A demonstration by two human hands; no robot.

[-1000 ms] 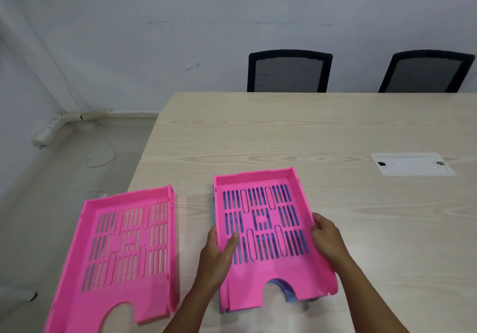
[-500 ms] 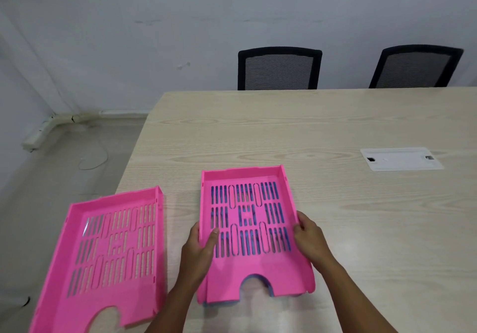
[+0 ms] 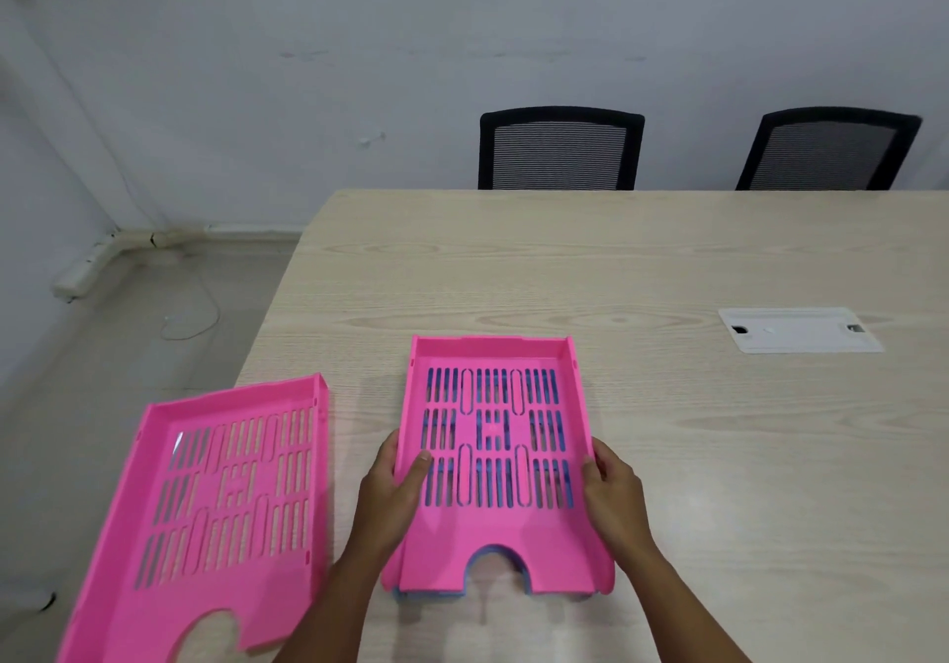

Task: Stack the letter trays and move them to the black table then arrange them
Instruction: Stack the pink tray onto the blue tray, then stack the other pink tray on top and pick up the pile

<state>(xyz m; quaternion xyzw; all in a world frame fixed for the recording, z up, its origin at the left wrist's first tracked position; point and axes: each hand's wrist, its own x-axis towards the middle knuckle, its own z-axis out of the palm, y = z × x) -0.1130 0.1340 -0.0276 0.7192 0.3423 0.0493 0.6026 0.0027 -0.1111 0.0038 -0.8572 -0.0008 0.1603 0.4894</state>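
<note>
Your left hand (image 3: 391, 488) and right hand (image 3: 611, 490) clamp the side walls of the slotted pink plastic letter tray (image 3: 495, 462), nested on a blue tray (mostly hidden). At nine o'clock, a second pink slotted tray (image 3: 215, 498) overhangs the pale wood table (image 3: 719, 457) edge, its near corner cut off.

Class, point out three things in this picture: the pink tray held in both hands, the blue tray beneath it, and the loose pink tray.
held pink tray (image 3: 495, 436): head view, slotted floor.
blue tray (image 3: 497, 553): head view, edge showing in the front notch.
loose pink tray (image 3: 226, 488): head view, slotted floor.
</note>
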